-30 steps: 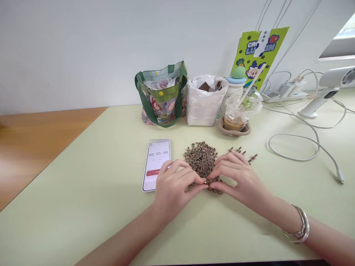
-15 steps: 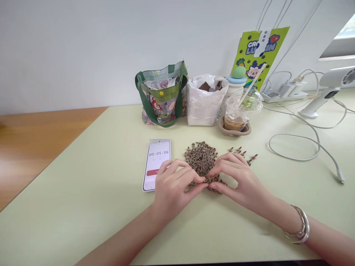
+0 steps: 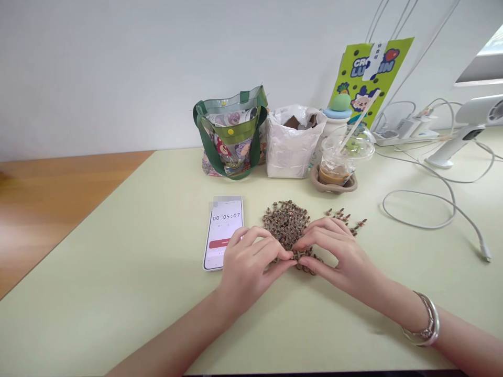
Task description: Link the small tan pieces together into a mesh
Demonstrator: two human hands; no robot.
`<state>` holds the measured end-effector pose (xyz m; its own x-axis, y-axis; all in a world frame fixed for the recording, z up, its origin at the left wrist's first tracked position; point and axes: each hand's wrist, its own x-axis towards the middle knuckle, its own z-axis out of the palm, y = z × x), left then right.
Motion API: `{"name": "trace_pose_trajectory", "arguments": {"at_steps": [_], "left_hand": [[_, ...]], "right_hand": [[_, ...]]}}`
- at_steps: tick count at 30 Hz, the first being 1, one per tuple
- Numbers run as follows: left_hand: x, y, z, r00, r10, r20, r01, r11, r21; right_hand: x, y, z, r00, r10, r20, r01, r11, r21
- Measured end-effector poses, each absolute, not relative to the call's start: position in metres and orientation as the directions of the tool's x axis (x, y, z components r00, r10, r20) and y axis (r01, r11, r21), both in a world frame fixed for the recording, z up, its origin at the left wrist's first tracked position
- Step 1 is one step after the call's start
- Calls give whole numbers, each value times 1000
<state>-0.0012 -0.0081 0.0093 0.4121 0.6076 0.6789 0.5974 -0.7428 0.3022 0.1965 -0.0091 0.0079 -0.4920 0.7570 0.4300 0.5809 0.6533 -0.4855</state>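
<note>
Pale green bench, phone just left of a heap of small metal screws; left hand and right hand both narrowed at the heap's near edge, fingertips meeting on one screw, a close pinch that suits pieces this small.

Office-style desk corner, possibly a home workspace: pale green tabletop against a white wall, 1 power strip with plugged-in chargers, loose white cables, 1 small white fan, 1 lidded takeaway cup in a moulded paper tray, 1 printed tote bag.
</note>
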Motion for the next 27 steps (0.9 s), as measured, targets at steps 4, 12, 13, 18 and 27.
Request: {"name": "trace_pose_trajectory", "arguments": {"at_steps": [4, 12, 13, 18, 27], "left_hand": [[-1, -8, 8, 414, 601, 683, 590, -749, 301], [-1, -8, 8, 417, 597, 686, 587, -753, 299], [-1, -8, 8, 417, 598, 684, 587, -752, 300], [-1, -8, 7, 419, 597, 684, 585, -754, 299], [-1, -8, 7, 414, 606, 679, 597, -744, 299]], "right_hand": [[196, -10, 8, -500, 755, 424, 573, 656, -492], [196, -9, 7, -522, 746, 414, 559, 665, -495], [196, -9, 7, -524, 746, 410, 557, 665, -498], [195, -9, 8, -528, 761, 376, 555, 645, -526], [195, -9, 9, -531, 768, 357, 559, 634, -534]]}}
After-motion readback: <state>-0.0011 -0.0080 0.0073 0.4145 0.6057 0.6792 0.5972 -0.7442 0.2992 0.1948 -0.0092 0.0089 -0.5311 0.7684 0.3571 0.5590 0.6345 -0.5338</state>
